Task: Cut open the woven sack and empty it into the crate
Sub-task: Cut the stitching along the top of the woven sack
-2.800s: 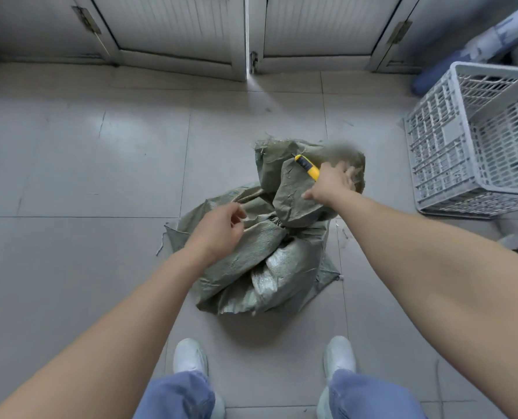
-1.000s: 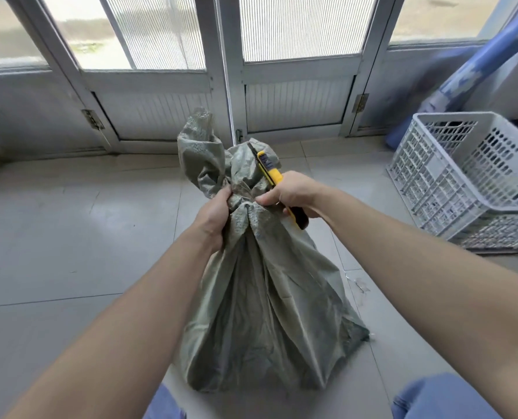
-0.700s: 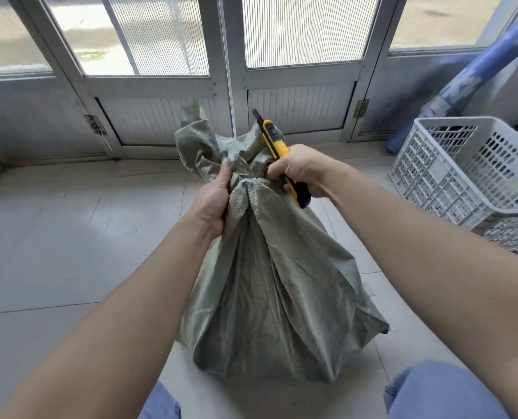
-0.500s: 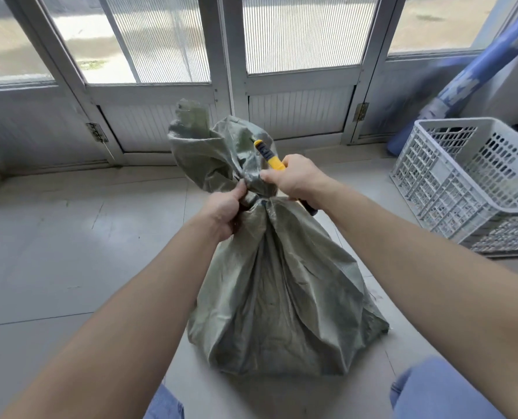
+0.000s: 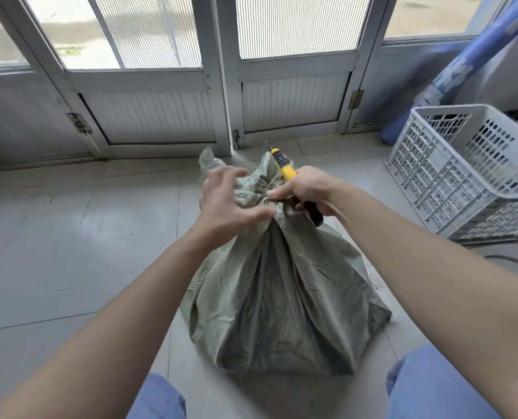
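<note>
**Head view, opening stage.** The woven sack (image 5: 282, 297) stands upright on the tiled floor (image 5: 70, 237), its mouth gathered into a bunched neck (image 5: 263, 189) at the top.

- **Left hand (image 5: 230, 204):** released, with fingers spread over the left side of the neck. The thumb touches the fabric just below the bunch, and the hand grasps nothing.
- **Right hand (image 5: 307, 192):** clenched round the yellow utility knife (image 5: 285, 169) at the right side of the neck. The blade end points up and away from the sack top. Whether the fingertips also pinch the fabric cannot be told.
- **Crate (image 5: 463, 164):** white and perforated, sitting to the right of the sack and well apart from it.
- **Surroundings:** glazed doors (image 5: 221, 101) are behind the sack. A blue roll (image 5: 475, 52) leans in the corner to the sack's far right, beyond the crate.

**Progress, as judged:** early. No slit shows in the sack body and the neck is still gathered, so the cut is not yet made. Nothing from the sack shows in the crate.

**Left to do:** open the sack with the blade, carry it to the crate on its right, and tip the contents out.
</note>
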A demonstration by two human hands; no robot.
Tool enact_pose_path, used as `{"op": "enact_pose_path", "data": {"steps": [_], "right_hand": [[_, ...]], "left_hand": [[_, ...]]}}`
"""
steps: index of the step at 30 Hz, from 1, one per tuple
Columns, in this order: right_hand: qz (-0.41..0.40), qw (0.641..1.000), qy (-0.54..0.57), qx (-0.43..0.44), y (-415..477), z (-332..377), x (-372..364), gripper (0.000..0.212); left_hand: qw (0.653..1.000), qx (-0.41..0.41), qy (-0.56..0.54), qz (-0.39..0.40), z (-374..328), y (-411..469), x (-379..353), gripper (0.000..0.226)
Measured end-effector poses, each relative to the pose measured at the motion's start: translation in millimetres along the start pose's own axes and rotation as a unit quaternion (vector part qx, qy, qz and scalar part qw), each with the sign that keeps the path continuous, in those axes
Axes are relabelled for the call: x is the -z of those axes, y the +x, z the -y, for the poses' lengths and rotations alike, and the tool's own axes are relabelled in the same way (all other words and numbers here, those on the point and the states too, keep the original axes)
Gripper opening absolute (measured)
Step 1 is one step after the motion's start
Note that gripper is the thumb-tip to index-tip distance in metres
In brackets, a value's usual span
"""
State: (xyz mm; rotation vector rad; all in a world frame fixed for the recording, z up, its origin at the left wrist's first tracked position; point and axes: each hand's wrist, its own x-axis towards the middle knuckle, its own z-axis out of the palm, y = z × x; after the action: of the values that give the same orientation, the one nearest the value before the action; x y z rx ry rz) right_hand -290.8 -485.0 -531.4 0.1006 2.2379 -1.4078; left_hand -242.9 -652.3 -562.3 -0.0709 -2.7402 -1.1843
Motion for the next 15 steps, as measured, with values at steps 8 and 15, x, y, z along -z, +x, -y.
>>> {"op": "enact_pose_path", "data": {"steps": [8,15], "right_hand": [[-0.080,0.972,-0.218,0.044,-22.6,-3.6,11.2,0.043],[-0.106,0.907,-0.397,0.095,-40.6,0.1,14.6,0.038]], "left_hand": [[0.991,0.079,-0.045,0.096,12.4,4.7,-29.2,0.018],[0.991,0.110,0.065,0.040,4.3,2.5,-24.8,0.022]]}}
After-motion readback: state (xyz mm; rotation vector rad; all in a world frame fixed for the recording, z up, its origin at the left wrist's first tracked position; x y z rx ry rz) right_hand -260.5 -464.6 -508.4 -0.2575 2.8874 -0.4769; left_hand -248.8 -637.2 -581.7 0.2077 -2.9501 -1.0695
